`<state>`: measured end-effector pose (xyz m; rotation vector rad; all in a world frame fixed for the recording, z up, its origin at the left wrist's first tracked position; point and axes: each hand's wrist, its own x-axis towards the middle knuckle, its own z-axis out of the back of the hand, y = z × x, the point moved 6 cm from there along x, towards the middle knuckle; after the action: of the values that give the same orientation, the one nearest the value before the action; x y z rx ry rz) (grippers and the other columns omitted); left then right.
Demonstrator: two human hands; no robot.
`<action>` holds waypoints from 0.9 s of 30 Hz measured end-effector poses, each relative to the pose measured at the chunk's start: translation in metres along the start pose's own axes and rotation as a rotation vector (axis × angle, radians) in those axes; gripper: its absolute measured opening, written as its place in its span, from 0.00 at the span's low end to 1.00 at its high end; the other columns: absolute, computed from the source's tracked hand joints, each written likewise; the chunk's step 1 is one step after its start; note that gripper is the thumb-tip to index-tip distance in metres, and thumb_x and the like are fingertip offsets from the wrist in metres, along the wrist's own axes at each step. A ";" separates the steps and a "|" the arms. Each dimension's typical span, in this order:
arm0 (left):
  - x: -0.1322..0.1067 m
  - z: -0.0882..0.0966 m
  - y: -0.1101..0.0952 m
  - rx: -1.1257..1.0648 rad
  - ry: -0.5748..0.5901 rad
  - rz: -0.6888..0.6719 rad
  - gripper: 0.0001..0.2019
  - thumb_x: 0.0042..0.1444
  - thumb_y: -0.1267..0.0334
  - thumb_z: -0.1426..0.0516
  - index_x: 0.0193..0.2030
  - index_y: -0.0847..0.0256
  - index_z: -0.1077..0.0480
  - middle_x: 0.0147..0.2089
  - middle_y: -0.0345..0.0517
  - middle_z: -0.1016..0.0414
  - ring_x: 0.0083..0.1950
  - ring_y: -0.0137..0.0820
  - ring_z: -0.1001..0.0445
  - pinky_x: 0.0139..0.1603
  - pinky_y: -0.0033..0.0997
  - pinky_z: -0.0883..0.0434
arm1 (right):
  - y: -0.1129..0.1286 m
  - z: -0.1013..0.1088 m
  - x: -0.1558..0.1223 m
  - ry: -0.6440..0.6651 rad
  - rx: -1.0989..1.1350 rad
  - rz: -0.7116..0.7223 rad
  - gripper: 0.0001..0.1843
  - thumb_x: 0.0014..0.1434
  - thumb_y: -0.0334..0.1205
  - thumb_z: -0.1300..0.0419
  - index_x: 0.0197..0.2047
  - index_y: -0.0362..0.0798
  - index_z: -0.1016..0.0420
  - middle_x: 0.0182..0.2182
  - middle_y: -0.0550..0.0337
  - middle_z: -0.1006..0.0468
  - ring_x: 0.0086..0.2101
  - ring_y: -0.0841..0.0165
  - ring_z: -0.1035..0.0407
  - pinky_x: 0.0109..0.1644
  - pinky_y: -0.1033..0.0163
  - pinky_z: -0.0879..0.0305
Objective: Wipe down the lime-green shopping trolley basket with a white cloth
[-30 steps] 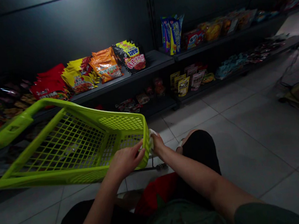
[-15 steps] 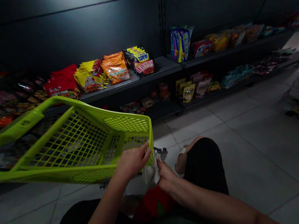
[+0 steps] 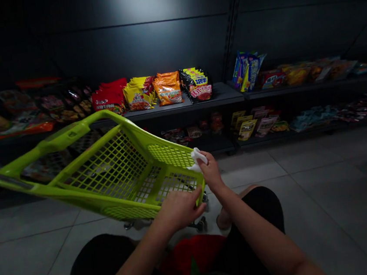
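Note:
A lime green plastic shopping basket with a mesh body is tilted in front of me, its handle to the left. My left hand grips the basket's near corner rim, fingers curled over it. My right hand is closed on a small white cloth and presses it against the top of the basket's right rim. I am crouched low, with my knees in dark shorts below my arms.
Dark shelves behind the basket hold rows of red, yellow and orange snack packets, with more packets on a lower shelf. Grey floor tiles spread to the right. Small wheels show under the basket.
My right hand with the cloth has risen from below the basket's corner up to the top of its right rim. My view has turned to face the shelves more squarely.

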<state>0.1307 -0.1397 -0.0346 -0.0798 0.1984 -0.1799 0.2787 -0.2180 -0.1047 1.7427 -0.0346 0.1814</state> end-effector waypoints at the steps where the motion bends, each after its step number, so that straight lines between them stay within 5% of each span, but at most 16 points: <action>1: -0.002 0.000 0.001 -0.002 -0.006 0.000 0.22 0.65 0.47 0.49 0.61 0.53 0.32 0.41 0.53 0.16 0.41 0.49 0.16 0.41 0.42 0.24 | -0.002 0.005 -0.021 0.003 -0.030 0.019 0.18 0.56 0.45 0.35 0.50 0.50 0.21 0.49 0.56 0.22 0.51 0.60 0.30 0.62 0.54 0.38; 6: -0.015 0.000 0.002 -0.033 -0.018 -0.063 0.16 0.64 0.49 0.47 0.44 0.57 0.25 0.40 0.55 0.16 0.40 0.47 0.17 0.40 0.40 0.24 | -0.013 0.031 -0.111 0.021 -0.099 0.069 0.21 0.66 0.48 0.42 0.61 0.55 0.30 0.60 0.53 0.28 0.58 0.60 0.33 0.65 0.50 0.40; 8: -0.022 -0.001 0.000 -0.036 -0.021 -0.091 0.16 0.63 0.49 0.46 0.48 0.57 0.26 0.39 0.54 0.16 0.39 0.46 0.17 0.39 0.38 0.24 | -0.010 0.035 -0.103 0.022 -0.201 0.163 0.20 0.66 0.48 0.43 0.59 0.55 0.29 0.60 0.53 0.29 0.60 0.58 0.35 0.67 0.47 0.43; 11: -0.031 -0.004 -0.005 -0.008 -0.024 -0.103 0.21 0.61 0.49 0.44 0.57 0.55 0.29 0.35 0.51 0.16 0.34 0.45 0.17 0.35 0.38 0.24 | 0.009 0.025 -0.044 0.086 -0.367 0.316 0.18 0.64 0.49 0.43 0.55 0.52 0.26 0.55 0.51 0.26 0.57 0.57 0.33 0.65 0.46 0.41; 16: -0.040 -0.006 -0.017 -0.004 -0.060 -0.156 0.25 0.59 0.48 0.44 0.61 0.54 0.31 0.33 0.49 0.16 0.32 0.46 0.17 0.32 0.39 0.24 | 0.039 -0.015 0.039 0.495 -0.560 0.391 0.18 0.66 0.45 0.47 0.54 0.49 0.26 0.49 0.52 0.23 0.50 0.61 0.29 0.59 0.53 0.35; 19: -0.043 -0.005 -0.021 0.001 -0.072 -0.199 0.27 0.59 0.47 0.43 0.63 0.54 0.32 0.30 0.47 0.17 0.31 0.46 0.17 0.30 0.38 0.25 | 0.045 -0.021 0.035 0.571 -0.665 0.404 0.19 0.68 0.44 0.49 0.57 0.49 0.28 0.49 0.53 0.23 0.50 0.61 0.28 0.58 0.54 0.34; 27: -0.060 -0.004 -0.012 -0.008 -0.085 -0.336 0.23 0.61 0.44 0.45 0.59 0.48 0.28 0.26 0.41 0.19 0.26 0.40 0.20 0.26 0.34 0.31 | 0.058 0.008 -0.029 0.475 -1.049 0.481 0.26 0.60 0.29 0.45 0.60 0.55 0.29 0.51 0.52 0.28 0.51 0.59 0.31 0.55 0.56 0.32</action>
<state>0.0695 -0.1408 -0.0258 -0.1281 0.0996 -0.5098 0.2441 -0.2380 -0.0536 0.5936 -0.1688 0.7733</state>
